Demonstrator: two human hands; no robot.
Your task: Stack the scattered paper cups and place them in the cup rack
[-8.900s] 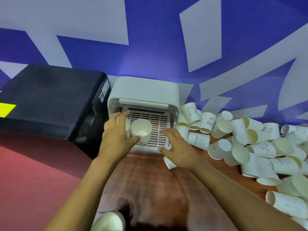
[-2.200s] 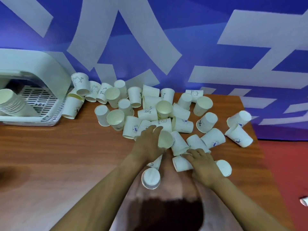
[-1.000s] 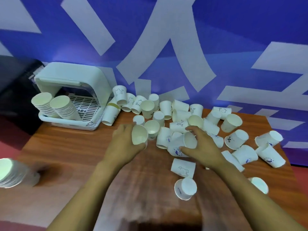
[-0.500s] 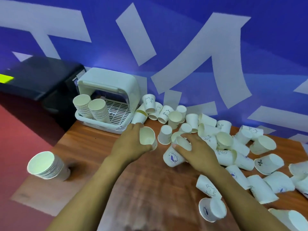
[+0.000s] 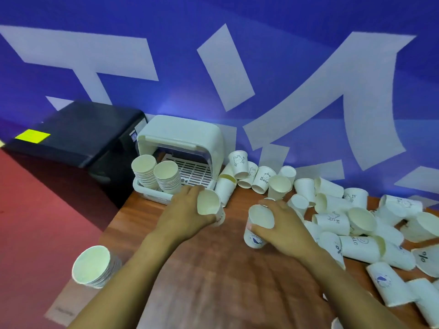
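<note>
White paper everywhere: I see my left hand [image 5: 187,213] at the centre of the frame curled around a cup [image 5: 209,206] whose mouth tilts toward the camera, and my right hand [image 5: 282,230] just right of it gripping a second cup [image 5: 257,227] with a blue print, thumb over the rim. The two cups sit near each other but apart, above the wooden table [image 5: 221,276]. The scattered cups [image 5: 337,222] lie in a heap across the right side of the frame, most on their sides. The cup rack [image 5: 183,138], a pale hooded box, stands at upper centre-left against the blue wall [image 5: 285,55], with two leaning stacks [image 5: 155,175] in its tray. Another stack [image 5: 93,265] rests at lower left on the table's edge. A black box [image 5: 76,131] sits at left.
</note>
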